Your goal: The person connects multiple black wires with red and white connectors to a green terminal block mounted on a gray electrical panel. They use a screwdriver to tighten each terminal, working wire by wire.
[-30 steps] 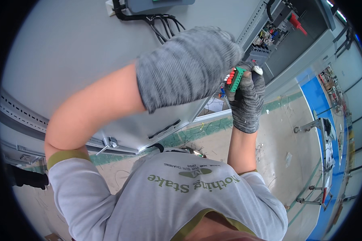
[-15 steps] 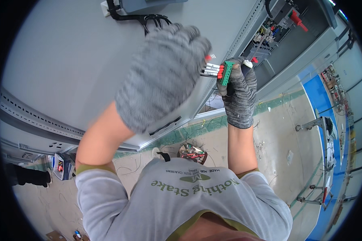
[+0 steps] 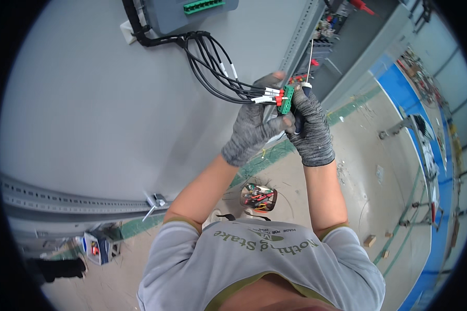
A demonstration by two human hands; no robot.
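A green terminal plug [image 3: 286,99] sits between my hands, several black wires [image 3: 216,78] with red ends and white marker sleeves entering its left side. My left hand [image 3: 250,127], in a grey fingerless glove, closes around the plug and wire ends; the thumb lies at its lower end and other fingers pass behind the wires. In my right hand [image 3: 315,127], gloved alike, is a screwdriver [image 3: 306,89] with a dark handle and white collar, its shaft pointing up and away. The right fingertips are beside the plug; their contact with it is partly hidden.
The wires come from a bundle on a grey panel [image 3: 114,114], below a grey device [image 3: 187,15] with a green socket. An open cabinet [image 3: 342,57] with wiring stands at right. On the floor are a tool bucket [image 3: 258,198] and a trolley [image 3: 423,150].
My left hand has dropped from above the wires to the plug, uncovering the wire bundle. The screwdriver's shaft now shows upright in my right hand. The view has shifted.
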